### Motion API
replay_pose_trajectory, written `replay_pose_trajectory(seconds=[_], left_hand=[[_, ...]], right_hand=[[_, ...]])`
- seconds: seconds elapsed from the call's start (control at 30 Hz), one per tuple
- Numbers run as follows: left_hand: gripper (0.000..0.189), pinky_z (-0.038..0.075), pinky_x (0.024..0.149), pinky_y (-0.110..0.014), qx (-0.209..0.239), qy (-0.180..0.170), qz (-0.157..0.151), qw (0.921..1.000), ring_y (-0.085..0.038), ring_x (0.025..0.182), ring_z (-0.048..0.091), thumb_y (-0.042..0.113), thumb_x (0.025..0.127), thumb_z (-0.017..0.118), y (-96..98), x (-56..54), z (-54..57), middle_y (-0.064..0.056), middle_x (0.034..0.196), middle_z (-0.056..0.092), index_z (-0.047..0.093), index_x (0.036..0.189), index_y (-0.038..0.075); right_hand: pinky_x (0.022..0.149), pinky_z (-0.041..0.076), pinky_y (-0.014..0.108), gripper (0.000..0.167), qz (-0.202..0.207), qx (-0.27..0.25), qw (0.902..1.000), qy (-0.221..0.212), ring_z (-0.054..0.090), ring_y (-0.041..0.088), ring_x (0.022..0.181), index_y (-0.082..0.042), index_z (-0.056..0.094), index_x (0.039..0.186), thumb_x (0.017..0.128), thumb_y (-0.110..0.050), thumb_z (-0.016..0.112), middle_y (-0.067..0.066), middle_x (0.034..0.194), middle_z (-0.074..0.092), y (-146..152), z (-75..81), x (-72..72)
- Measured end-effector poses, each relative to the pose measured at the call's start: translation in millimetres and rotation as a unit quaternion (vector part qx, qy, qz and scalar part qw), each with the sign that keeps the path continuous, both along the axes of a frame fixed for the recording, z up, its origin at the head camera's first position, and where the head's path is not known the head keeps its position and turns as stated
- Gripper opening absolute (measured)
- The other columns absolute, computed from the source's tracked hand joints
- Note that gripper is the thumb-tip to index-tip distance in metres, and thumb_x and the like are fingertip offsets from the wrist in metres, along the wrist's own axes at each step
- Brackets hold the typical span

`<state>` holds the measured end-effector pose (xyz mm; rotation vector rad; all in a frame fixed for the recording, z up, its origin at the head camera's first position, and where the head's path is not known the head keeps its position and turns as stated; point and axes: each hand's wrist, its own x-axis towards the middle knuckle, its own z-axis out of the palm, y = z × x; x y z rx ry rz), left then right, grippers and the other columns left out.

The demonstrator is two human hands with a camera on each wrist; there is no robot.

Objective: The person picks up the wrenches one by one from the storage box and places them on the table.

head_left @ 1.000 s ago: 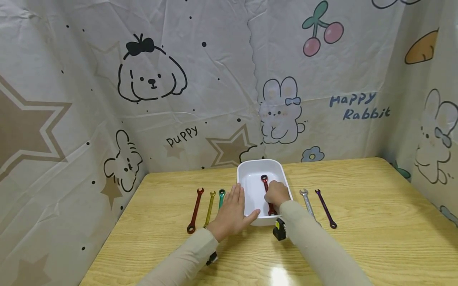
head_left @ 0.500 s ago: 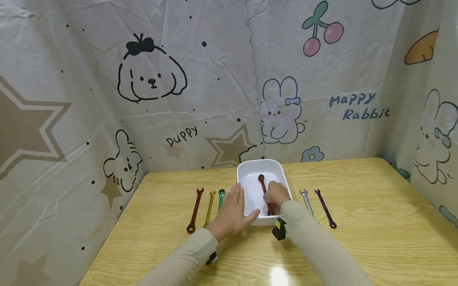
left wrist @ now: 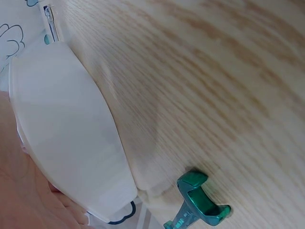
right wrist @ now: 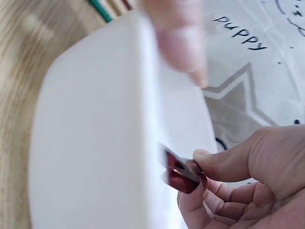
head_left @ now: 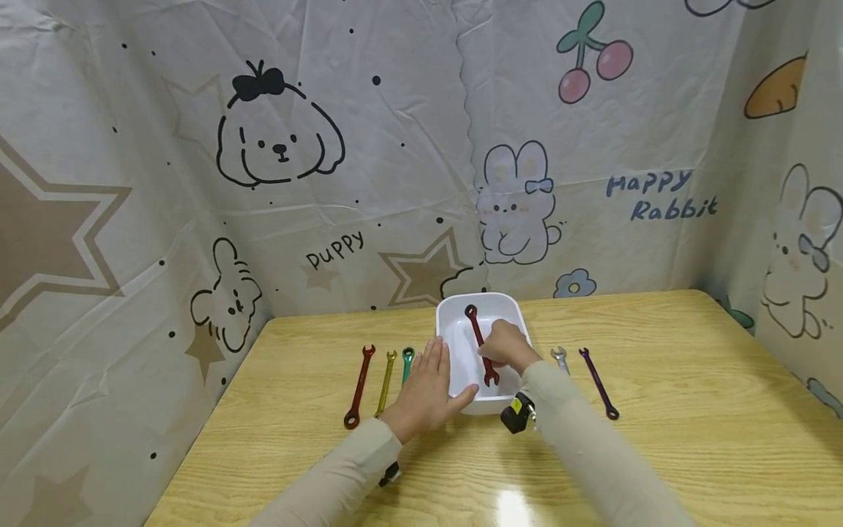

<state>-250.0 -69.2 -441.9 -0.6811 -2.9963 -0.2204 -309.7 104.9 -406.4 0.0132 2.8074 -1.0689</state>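
Observation:
A white plastic tray (head_left: 461, 401) stands in the middle of the table. My right hand (head_left: 508, 344) pinches a red wrench (head_left: 479, 338) by its shaft between thumb and fingers, over the tray's inside. The wrench's ring end points away and its open end towards me. In the right wrist view, thumb and fingertips grip the red wrench (right wrist: 181, 176) beside the tray wall (right wrist: 95, 133). My left hand (head_left: 424, 395) lies with straight fingers along the tray's left rim, thumb spread at the near corner. The left wrist view shows this hand (left wrist: 28, 181) against the tray's outer wall.
Left of the tray lie another red wrench (head_left: 360, 388), a yellow wrench (head_left: 387, 380) and a green wrench (head_left: 407, 360), partly hidden by the left hand. To the right are a silver wrench (head_left: 559, 357), mostly covered by the right sleeve, and a purple wrench (head_left: 599, 384). A patterned cloth hangs behind.
My right hand has lifted the red wrench from the tray's floor and shifted it slightly left and away. The left hand stays at the tray's rim.

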Motion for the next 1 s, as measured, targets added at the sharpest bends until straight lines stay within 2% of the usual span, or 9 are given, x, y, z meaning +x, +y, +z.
replay_pose_trajectory(seconds=[0.23, 0.37, 0.47, 0.63, 0.83, 1.0], left_hand=[[0.095, 0.019, 0.116, -0.049, 0.002, -0.008, 0.003, 1.0, -0.036, 0.146, 0.01, 0.069, 0.093, 0.028, -0.1, -0.6, -0.6, -0.024, 0.158, 0.009, 0.015, 0.15, -0.006], [0.096, 0.018, 0.116, -0.049, 0.005, -0.013, 0.006, 0.9999, -0.036, 0.146, 0.009, 0.069, 0.093, 0.028, -0.2, 0.0, 0.4, -0.024, 0.158, 0.008, 0.015, 0.15, -0.006], [0.096, 0.018, 0.116, -0.049, 0.01, -0.011, 0.004, 0.9999, -0.036, 0.146, 0.009, 0.068, 0.093, 0.03, -0.2, 0.3, 0.5, -0.024, 0.158, 0.009, 0.015, 0.15, -0.007], [0.096, 0.018, 0.116, -0.049, 0.018, -0.013, -0.001, 0.9997, -0.035, 0.146, 0.007, 0.068, 0.093, 0.031, -0.4, 3.0, 0.7, -0.025, 0.157, 0.009, 0.014, 0.15, -0.008], [0.096, 0.019, 0.116, -0.05, 0.019, -0.006, 0.0, 0.9998, -0.035, 0.146, 0.007, 0.068, 0.093, 0.03, -1.9, 3.1, -0.5, -0.025, 0.157, 0.009, 0.015, 0.149, -0.008], [0.096, 0.019, 0.116, -0.05, 0.021, -0.007, -0.001, 0.9998, -0.036, 0.146, 0.007, 0.068, 0.093, 0.03, -1.8, 2.7, -1.4, -0.025, 0.157, 0.009, 0.015, 0.15, -0.008]], right_hand=[[0.051, 0.048, 0.021, 0.014, 0.018, -0.042, 0.9989, 0.012, 0.055, 0.011, 0.054, 0.003, 0.065, 0.074, 0.083, -0.007, 0.068, 0.005, 0.064, 0.058, 14.9, 20.6, 5.2], [0.052, 0.049, 0.022, 0.015, 0.022, -0.061, 0.9978, 0.017, 0.055, 0.011, 0.055, 0.004, 0.064, 0.075, 0.085, -0.007, 0.067, 0.005, 0.066, 0.058, 29.1, 29.6, 7.5], [0.053, 0.049, 0.023, 0.015, 0.017, -0.068, 0.9975, 0.004, 0.054, 0.012, 0.058, 0.003, 0.063, 0.078, 0.088, -0.008, 0.065, 0.006, 0.067, 0.057, 43.3, 32.9, 9.0], [0.055, 0.049, 0.025, 0.015, 0.012, -0.067, 0.9976, -0.005, 0.054, 0.013, 0.061, 0.004, 0.062, 0.082, 0.09, -0.008, 0.063, 0.006, 0.069, 0.057, 75.0, 32.8, 15.8], [0.053, 0.049, 0.026, 0.017, 0.014, -0.069, 0.9975, 0.001, 0.055, 0.011, 0.058, 0.005, 0.059, 0.08, 0.092, -0.007, 0.059, 0.005, 0.066, 0.057, 116.1, 28.0, 25.5], [0.056, 0.051, 0.027, 0.017, 0.003, -0.057, 0.9982, -0.016, 0.053, 0.012, 0.061, 0.007, 0.059, 0.083, 0.093, -0.007, 0.058, 0.005, 0.07, 0.057, 146.0, 21.3, 33.1]])
